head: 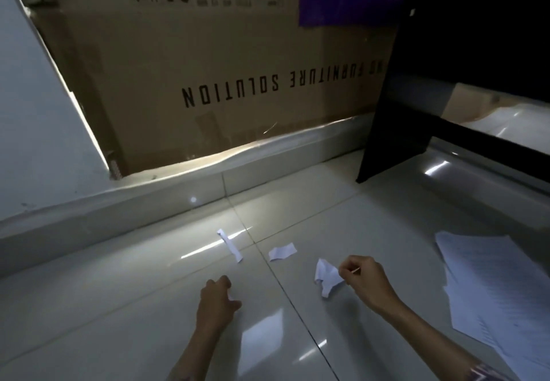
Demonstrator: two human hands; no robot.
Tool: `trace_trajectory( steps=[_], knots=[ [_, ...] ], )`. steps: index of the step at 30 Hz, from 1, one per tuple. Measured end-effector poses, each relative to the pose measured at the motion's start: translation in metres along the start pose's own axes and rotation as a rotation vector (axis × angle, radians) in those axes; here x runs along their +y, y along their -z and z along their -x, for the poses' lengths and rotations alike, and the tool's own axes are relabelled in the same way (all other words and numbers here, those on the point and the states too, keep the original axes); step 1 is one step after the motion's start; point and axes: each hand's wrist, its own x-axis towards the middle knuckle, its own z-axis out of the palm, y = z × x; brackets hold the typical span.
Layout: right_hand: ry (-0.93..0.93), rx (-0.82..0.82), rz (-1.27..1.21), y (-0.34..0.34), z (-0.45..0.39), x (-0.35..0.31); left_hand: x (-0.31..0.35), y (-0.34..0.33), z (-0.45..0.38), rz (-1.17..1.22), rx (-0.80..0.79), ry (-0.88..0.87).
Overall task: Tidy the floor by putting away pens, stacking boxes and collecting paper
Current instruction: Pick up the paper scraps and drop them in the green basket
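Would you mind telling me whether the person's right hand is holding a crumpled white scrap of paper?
Yes, the right hand pinches the crumpled white scrap of paper at its edge, lifting it just above the glossy tiled floor.

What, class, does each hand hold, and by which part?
The right hand pinches a crumpled paper scrap by its right edge. The left hand seems to grip a small white scrap, mostly hidden.

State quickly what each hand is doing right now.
Left hand: fingers curled on a small paper scrap.
Right hand: pinching a crumpled paper piece.
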Motion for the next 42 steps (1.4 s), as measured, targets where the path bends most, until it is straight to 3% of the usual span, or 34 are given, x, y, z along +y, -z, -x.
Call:
trace_trajectory(
  steps=[10,20,24,31,35,42],
  knots=[
    [-0.072,-0.020,0.097,-0.030,-0.038,0.018,-0.010,-0.003,-0.018,0.069,-0.115,-0.041],
    [-0.164,-0.073,0.237,-0.057,-0.050,0.039,-0.005,0.020,-0.052,0.404,0.131,-0.191],
    [-0.117,-0.039,0.144,-0.052,-0.052,0.047,0.005,0.024,-0.087,0.298,0.152,-0.235],
    [-0.140,-0.031,-0.369,-0.038,-0.038,0.033,0.003,0.012,-0.128,0.070,-0.131,-0.334],
    [-0.090,-0.053,-0.430,-0.041,-0.039,0.019,0.008,0.015,-0.135,-0.033,-0.149,-0.354],
    [0.046,-0.171,-0.281,-0.075,-0.058,-0.010,0.010,0.012,-0.132,-0.011,-0.143,-0.285]
  ],
)
